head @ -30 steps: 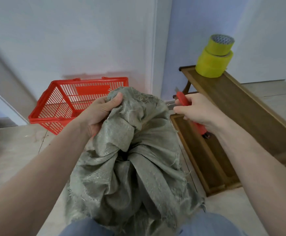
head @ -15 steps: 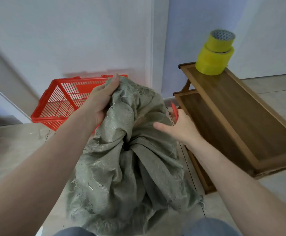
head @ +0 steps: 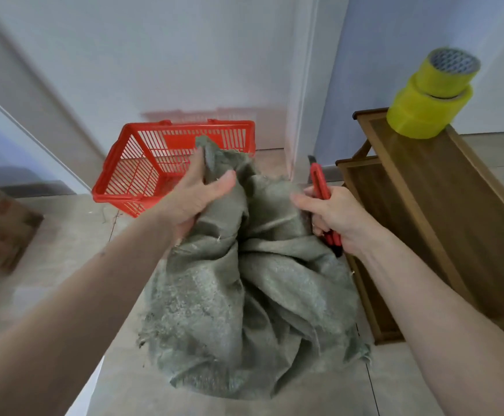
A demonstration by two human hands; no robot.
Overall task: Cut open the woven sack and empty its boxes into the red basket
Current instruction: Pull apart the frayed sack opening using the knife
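A grey-green woven sack point(head: 256, 301) stands crumpled on the floor in front of me. My left hand point(head: 196, 196) grips a bunch of its top fabric and holds it up. My right hand point(head: 334, 217) grips a red utility knife point(head: 319, 184) just right of the sack's top, blade end pointing up and away. The red basket point(head: 142, 172) sits on the floor behind the sack against the wall, with nothing visible inside it. No boxes show; the sack hides its contents.
A wooden shelf unit point(head: 437, 223) stands close on the right, with stacked yellow tape rolls point(head: 431, 100) on its top. A cardboard box point(head: 1, 232) lies at the left edge. A white wall corner point(head: 301, 85) rises behind the basket.
The view has pulled back and shifted left. My left hand keeps its hold on the sack's top. My right hand has turned so the knife stands upright beside the sack.
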